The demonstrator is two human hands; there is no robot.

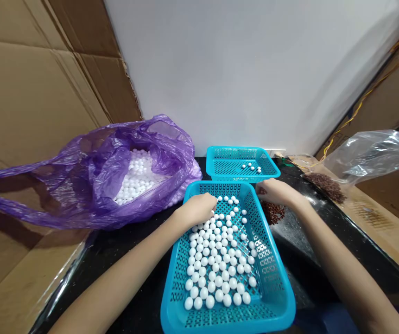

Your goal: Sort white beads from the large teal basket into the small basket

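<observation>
My left hand reaches into the near blue plastic basket, its fingers curled down among many small white balls. Whatever is between those fingertips is hidden from me. My right hand is just outside that basket's right side, at a small heap of reddish-brown beads. Its fingers are bent together, and what they hold, if anything, cannot be seen. Behind, a second blue basket holds several white balls towards its right.
At left lies an open purple plastic bag full of white balls. A clear plastic bag with brown beads lies at right. Cardboard stands at the left, a pale wall behind; yellow wires hang at right.
</observation>
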